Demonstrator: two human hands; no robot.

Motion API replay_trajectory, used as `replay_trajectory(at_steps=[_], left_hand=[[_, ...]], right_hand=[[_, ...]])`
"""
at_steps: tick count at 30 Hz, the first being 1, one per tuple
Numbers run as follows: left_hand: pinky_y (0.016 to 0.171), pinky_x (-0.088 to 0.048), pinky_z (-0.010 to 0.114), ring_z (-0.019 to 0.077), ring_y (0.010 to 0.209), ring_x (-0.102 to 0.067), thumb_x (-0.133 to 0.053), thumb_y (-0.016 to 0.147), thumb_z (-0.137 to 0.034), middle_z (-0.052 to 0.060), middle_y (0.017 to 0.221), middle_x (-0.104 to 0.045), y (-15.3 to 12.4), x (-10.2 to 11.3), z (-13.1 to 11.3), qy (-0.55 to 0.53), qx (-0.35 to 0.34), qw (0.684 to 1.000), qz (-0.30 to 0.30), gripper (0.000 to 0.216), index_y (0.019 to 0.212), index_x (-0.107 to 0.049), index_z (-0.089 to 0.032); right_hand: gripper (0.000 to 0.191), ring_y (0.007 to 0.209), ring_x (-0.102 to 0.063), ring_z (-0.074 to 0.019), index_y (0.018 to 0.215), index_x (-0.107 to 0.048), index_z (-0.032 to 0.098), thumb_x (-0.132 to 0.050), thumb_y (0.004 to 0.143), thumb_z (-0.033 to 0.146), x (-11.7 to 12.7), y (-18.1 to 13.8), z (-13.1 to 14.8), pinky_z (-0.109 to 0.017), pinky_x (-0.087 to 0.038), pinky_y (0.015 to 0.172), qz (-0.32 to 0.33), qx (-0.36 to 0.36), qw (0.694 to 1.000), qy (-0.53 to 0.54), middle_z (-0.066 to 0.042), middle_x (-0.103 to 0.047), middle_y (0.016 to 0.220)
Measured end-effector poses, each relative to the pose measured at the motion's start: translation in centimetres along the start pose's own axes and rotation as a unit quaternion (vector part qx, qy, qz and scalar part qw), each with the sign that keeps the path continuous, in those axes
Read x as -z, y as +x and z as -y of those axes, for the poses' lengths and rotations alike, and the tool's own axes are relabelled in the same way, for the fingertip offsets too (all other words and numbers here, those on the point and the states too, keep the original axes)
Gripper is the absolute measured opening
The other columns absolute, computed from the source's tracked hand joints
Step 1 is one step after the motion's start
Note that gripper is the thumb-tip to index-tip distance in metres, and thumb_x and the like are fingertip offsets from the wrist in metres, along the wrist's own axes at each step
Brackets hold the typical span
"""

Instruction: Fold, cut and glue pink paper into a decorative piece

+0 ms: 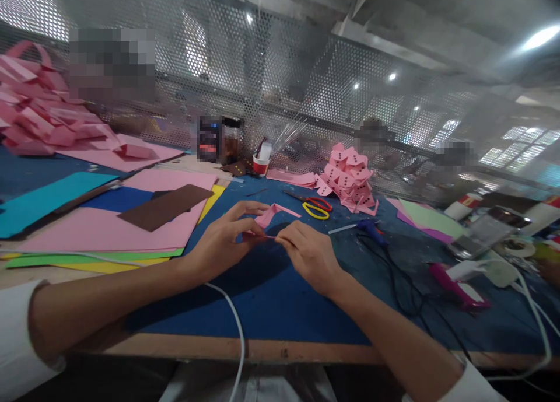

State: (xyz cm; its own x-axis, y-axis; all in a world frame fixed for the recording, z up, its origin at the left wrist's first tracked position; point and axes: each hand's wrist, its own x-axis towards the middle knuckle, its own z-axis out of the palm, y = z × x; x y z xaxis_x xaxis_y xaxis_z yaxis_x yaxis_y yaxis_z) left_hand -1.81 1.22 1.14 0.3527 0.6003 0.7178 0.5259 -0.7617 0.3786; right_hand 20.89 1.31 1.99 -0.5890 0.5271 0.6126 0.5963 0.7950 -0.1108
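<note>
A small folded strip of pink paper (272, 214) is held up over the blue tabletop, one end sticking out to the right. My left hand (225, 236) grips it between thumb and fingers. My right hand (308, 253) pinches its lower edge, fingers curled together. Just beyond my hands lie scissors (315, 208) with red and yellow handles. To the right of them is a blue glue gun (371, 231) with a dark cord. A pile of pink folded paper pieces with dark dots (347, 177) stands behind the scissors.
Coloured paper sheets (109, 233) cover the left side, a brown piece (166, 206) on top. Many pink paper loops (39, 110) are heaped at far left. A cup (261, 164) and a jar (231, 140) stand by the perforated metal screen (280, 87). A white cable (238, 326) hangs over the front edge.
</note>
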Motion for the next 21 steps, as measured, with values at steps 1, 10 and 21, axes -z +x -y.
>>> replay_trajectory(at_steps=[1, 10, 21], left_hand=[[0.104, -0.051, 0.041, 0.0221, 0.122, -0.059, -0.063, 0.089, -0.012, 0.007, 0.134, -0.059, 0.03, 0.05, -0.04, 0.001, 0.0, 1.0, 0.001, 0.011, 0.085, -0.069, -0.021], [0.105, -0.051, 0.041, 0.0233, 0.124, -0.059, -0.064, 0.088, -0.012, 0.007, 0.134, -0.059, 0.08, 0.12, 0.17, 0.012, -0.003, 1.0, -0.007, 0.011, 0.084, -0.069, -0.021], [0.106, -0.051, 0.043, 0.0233, 0.123, -0.059, -0.063, 0.09, -0.013, 0.008, 0.135, -0.058, 0.07, 0.17, -0.11, 0.006, -0.003, 1.0, 0.007, 0.01, 0.085, -0.068, -0.021]], right_hand=[[0.018, 0.09, -0.063, -0.0165, 0.099, -0.064, 0.022, -0.048, 0.104, 0.028, 0.05, 0.01, 0.0, -0.027, -0.045, 0.079, -0.001, -0.002, 1.0, 0.006, -0.004, -0.069, 0.094], [0.017, 0.094, -0.065, -0.0166, 0.104, -0.065, 0.022, -0.051, 0.103, 0.032, 0.14, 0.01, -0.04, -0.026, -0.047, 0.081, -0.006, -0.018, 0.999, 0.04, -0.004, -0.069, 0.099], [0.018, 0.098, -0.066, -0.0187, 0.113, -0.063, 0.021, -0.052, 0.102, 0.031, 0.14, -0.08, 0.03, -0.03, -0.05, 0.085, -0.004, -0.008, 0.999, 0.04, -0.007, -0.071, 0.106]])
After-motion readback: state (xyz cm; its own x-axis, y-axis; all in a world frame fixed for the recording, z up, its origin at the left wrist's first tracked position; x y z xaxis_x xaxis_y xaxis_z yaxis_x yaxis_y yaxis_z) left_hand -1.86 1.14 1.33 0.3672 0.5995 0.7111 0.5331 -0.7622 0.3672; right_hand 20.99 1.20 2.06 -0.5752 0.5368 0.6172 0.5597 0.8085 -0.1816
